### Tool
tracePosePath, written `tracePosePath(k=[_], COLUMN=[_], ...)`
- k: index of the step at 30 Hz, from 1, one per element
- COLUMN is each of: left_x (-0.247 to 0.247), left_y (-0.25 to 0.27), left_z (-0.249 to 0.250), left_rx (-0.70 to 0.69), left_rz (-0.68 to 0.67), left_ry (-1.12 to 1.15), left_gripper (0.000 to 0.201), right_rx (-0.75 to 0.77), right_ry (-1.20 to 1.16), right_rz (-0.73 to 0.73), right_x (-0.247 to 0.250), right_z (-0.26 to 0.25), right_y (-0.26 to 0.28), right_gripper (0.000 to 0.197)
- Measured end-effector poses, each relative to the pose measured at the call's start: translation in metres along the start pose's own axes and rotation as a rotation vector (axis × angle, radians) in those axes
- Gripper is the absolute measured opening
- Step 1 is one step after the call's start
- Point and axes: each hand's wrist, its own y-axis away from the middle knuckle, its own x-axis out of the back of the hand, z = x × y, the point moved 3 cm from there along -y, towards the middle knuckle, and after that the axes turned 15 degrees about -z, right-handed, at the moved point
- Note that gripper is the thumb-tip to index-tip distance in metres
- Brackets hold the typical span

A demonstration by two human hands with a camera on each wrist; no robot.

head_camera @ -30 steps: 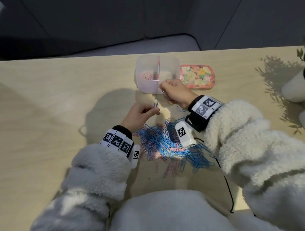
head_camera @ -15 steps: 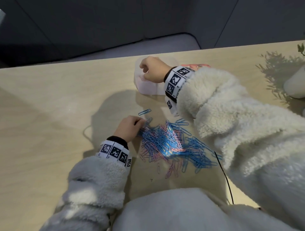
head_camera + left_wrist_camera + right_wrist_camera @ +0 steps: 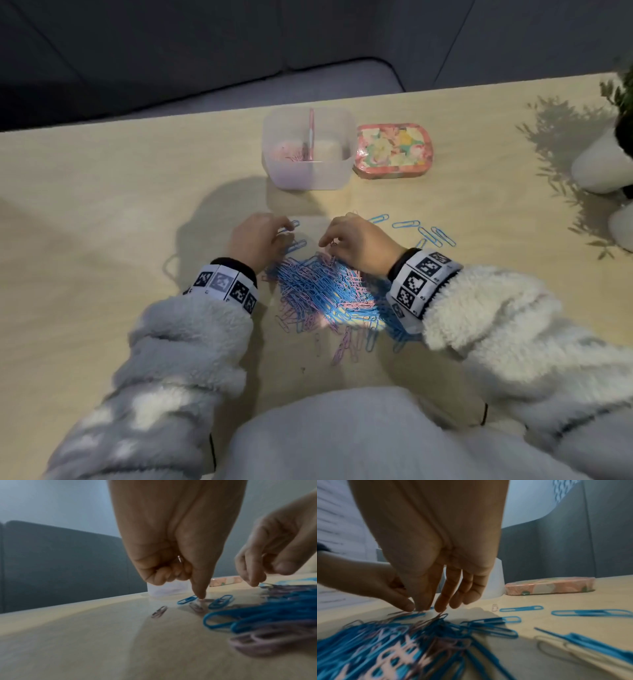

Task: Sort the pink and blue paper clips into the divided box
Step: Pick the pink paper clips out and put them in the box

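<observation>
Nearest the seated person, a heap of pink and blue paper clips covers the table, the left hand pressing one fingertip among loose clips with its other fingers curled, the right hand pinching at the heap's far edge, while the divided box stands beyond, holding pink clips on its left side.

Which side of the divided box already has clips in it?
The left compartment of the divided box, on the far side from the floral tin: pink clips lie on its floor, while the right compartment looks bare.
</observation>
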Motion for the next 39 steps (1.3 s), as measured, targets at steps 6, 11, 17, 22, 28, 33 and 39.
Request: tracePosePath(k=[6,11,17,22,28,33,39], left_x=[-0.001,-0.005,0.04,0.09,0.091,0.078,0.019], left_y=[-0.006,-0.01,-0.016,-0.047,-0.082,-0.068,-0.03], left_z=[0.002,-0.002,0.013,0.03,0.036,0.043,0.063], left_rx=[-0.052,0.011,-0.044,-0.001,0.098,-0.112,-0.144], left_rz=[-0.063,-0.145,0.13,0.321,0.131,0.343,0.168], left_ry=[-0.117,-0.079,0.032,0.04,0.009,-0.092,-0.083], left_gripper=[0.011,0.016,0.015,0.019,0.028,0.03,0.022], right_rx=[-0.121,-0.223,-0.166,-0.143,-0.147,-0.314,-0.464], right_ry=[0.285,-0.061,-0.409,-0.914,-1.416,-1.316,-0.486], right_rz=[0.008,0.067,0.112,0.269,0.366,0.433,0.32], right_x=[-0.017,-0.03,-0.018,-0.008,0.001,0.013,0.029], right_z=[-0.016,-0.007,0.007,0.022,0.032,0.046,0.056], right_y=[-0.002,-0.001,0.012,0.029,0.039,0.034,0.007], right_gripper=[0.025,0.003,0.007,0.021,0.012,0.014,0.026])
